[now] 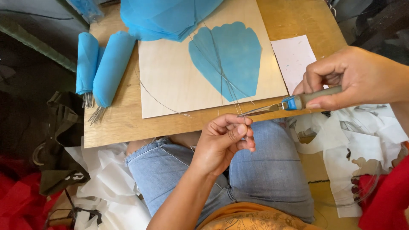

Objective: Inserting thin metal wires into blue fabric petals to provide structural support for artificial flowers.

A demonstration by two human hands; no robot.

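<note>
I am seeing thin wires (228,87) fanning across a blue petal-shaped paper (228,55); their lower ends are converging just above my left hand (223,142), whose thumb and fingers are pressing together, pinching the wire ends. My right hand (349,76) is closing around the grey-and-blue handle of a pointed tool (277,106), its metal tip lying beside the gathered wires, close to the left fingertips. The petal is resting on a pale plywood board (170,81), beyond both hands, and the board is lying on the wooden tabletop (115,123). Past the right hand, a white paper sheet (294,57) is lying beside the board. Far left of the left hand, two blue paper rolls (104,66) are showing wire ends. A stack of blue tissue (162,19) is overlapping the board's far edge. White paper scraps (362,132) are lying under the right hand.
</note>
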